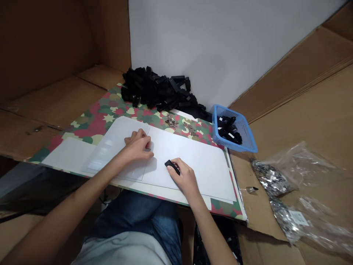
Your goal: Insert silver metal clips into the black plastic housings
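A small black block-shaped piece [172,166] is gripped in my right hand [185,176], thumb on one side and fingers on the other, just above the white sheet [193,158]. To its left, my left hand [138,144] is over the clear plastic sheet [110,154] that lies on the white one. Its fingers are curled with the tips hidden, and a small dark edge shows by the thumb; what it holds, if anything, I cannot make out. Beyond the hands lie small metal parts [171,121] and another scatter of small pieces [190,129].
Many similar black pieces [157,88] are heaped at the back of the camouflage-patterned tabletop [96,117]. A blue basket [249,138] at the right corner holds more. Plastic bags of metal parts [271,178] rest on cardboard [248,206] at right. Cardboard walls flank the table.
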`<state>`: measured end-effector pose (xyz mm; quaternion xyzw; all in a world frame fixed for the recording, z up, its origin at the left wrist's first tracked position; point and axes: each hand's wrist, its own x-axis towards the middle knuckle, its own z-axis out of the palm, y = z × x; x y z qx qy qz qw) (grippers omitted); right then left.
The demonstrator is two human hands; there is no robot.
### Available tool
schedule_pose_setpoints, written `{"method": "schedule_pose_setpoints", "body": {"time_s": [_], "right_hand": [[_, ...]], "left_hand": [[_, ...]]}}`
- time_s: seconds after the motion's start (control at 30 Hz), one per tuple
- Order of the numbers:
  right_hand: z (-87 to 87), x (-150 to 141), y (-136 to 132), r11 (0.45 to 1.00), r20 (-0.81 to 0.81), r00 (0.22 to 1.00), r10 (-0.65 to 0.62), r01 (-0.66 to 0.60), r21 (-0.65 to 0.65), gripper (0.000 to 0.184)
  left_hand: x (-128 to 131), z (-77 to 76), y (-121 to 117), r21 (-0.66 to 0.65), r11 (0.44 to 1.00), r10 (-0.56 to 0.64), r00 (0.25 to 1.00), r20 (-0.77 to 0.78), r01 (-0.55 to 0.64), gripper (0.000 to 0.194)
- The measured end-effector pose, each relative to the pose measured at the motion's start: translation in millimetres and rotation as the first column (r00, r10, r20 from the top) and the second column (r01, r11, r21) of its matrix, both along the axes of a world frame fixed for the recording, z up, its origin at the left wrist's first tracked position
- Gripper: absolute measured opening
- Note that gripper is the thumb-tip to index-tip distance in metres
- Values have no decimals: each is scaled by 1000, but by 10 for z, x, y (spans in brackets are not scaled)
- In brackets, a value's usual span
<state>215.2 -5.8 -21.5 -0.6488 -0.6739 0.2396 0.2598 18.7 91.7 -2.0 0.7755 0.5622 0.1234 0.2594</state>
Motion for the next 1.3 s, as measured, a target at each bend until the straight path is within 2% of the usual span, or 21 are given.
{"method": "schedule_pose_setpoints", "body": {"time_s": [0.1,0.2,0.27,0.37,0.47,0.53,0.63,0.7,0.77,0.83,0.9,0.97,1.13,1.3], "right_hand": [[2,-1,-3,1000,5,1000,-1,1,-8,19],[6,-6,-8,1000,-1,1000,-9,9,-19,19],[4,-8,-8,1000,-22,1000,-15,14,-26,19],[-3,7,5,999,-58,998,-27,26,-28,18],[18,35,13,997,-241,968,-70,59,-54,17],[66,30,-1,992,-380,918,-114,86,-89,25],[166,-76,-46,983,-572,800,-180,118,-144,39],[210,-210,-64,974,-716,660,-228,156,-166,42],[208,-360,-63,954,-813,509,-282,236,-183,42],[162,-487,-50,919,-860,379,-343,323,-225,41],[96,-568,-41,889,-865,316,-390,373,-265,41],[38,-603,-39,877,-847,331,-416,392,-277,43],[-12,-611,-46,883,-805,432,-407,410,-227,40],[-10,-624,-40,890,-813,446,-375,419,-182,33]], "left_hand": [[-111,-10,14,-2,997,-81,990,117,82,2],[-223,-12,52,-4,986,-158,952,262,165,7],[-278,-7,88,-2,985,-159,922,354,171,7],[-344,19,126,2,997,-64,844,532,75,12],[-366,69,61,-16,998,50,702,710,-55,16],[-312,99,-82,-69,995,95,595,798,-67,16],[-106,107,-416,-229,973,198,408,891,30,16],[77,82,-652,-304,950,268,319,909,68,18],[243,45,-841,-348,936,324,256,911,53,17],[361,12,-957,-371,928,358,229,905,19,15],[427,-9,-1006,-382,924,374,225,900,-6,15],[454,-20,-1010,-391,920,385,225,895,-20,15],[465,-52,-988,-403,915,395,233,889,-13,16],[476,-81,-986,-390,921,383,239,892,-20,15]]}}
